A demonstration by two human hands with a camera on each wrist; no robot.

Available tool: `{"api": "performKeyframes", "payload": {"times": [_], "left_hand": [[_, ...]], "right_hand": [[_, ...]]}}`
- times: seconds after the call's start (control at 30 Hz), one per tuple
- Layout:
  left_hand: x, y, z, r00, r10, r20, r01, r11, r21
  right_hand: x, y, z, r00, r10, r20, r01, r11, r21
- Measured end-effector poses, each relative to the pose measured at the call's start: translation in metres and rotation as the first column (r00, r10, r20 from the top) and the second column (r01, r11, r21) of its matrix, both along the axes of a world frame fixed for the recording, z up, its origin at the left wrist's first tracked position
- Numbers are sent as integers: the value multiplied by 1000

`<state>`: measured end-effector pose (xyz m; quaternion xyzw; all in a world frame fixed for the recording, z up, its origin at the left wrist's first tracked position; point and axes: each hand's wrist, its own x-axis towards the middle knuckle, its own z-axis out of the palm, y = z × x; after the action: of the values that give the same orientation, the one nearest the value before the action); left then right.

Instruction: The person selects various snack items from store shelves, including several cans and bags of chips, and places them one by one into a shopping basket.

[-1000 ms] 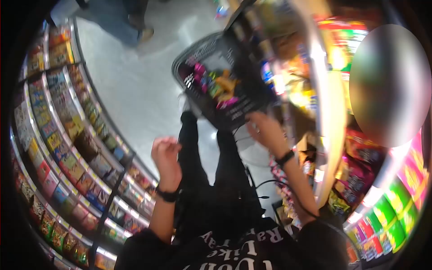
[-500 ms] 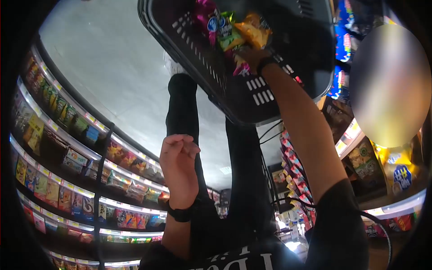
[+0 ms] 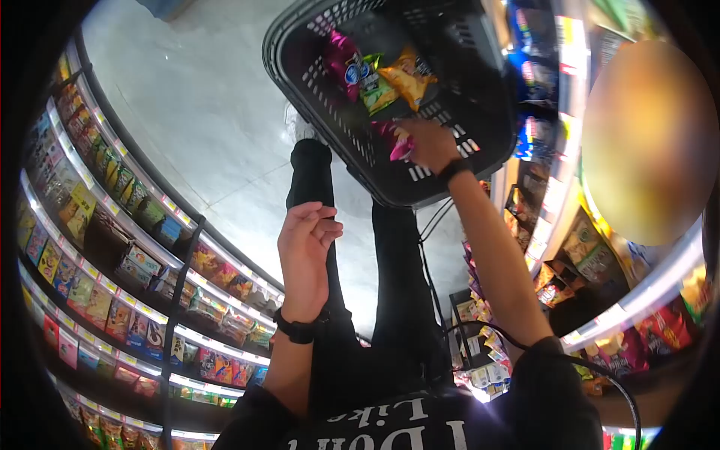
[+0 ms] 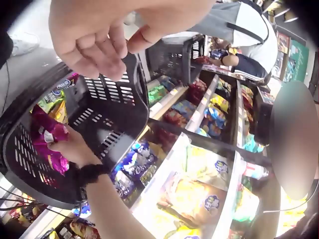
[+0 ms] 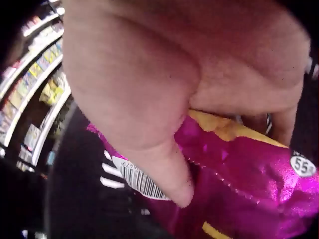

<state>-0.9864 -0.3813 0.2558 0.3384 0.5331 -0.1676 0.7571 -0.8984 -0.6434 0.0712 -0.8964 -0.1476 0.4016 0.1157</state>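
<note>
In the head view, a black plastic shopping basket with slotted sides is at the top centre. My right hand reaches inside it and grips a shiny magenta snack bag. The right wrist view shows the thumb pressed on this magenta bag near its barcode, the other fingers partly hidden behind it. Further in the basket lie a purple bag, a green bag and an orange bag. My left hand hovers in front of my leg, holding nothing, fingers loosely bent.
Long shelves of packaged snacks curve along the left side. More shelving with blue bags runs close along the basket's right. A black cable crosses near my right arm. In the left wrist view, another person is beyond the shelves.
My right hand went from the basket's near edge to inside it and now holds the magenta bag, drawn slightly away from the other bags. The left hand stays raised, holding nothing.
</note>
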Motion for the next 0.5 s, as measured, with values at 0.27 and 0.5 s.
{"api": "performKeyframes", "payload": {"times": [0.27,0.5], "left_hand": [[33,-28,68,929,-348,125,362,924,-122],[56,-43,183,854,-288,433,436,850,-296]], "right_hand": [[-5,37,283,924,-89,372,27,985,170],[-64,40,433,794,-226,564,76,958,276]]}}
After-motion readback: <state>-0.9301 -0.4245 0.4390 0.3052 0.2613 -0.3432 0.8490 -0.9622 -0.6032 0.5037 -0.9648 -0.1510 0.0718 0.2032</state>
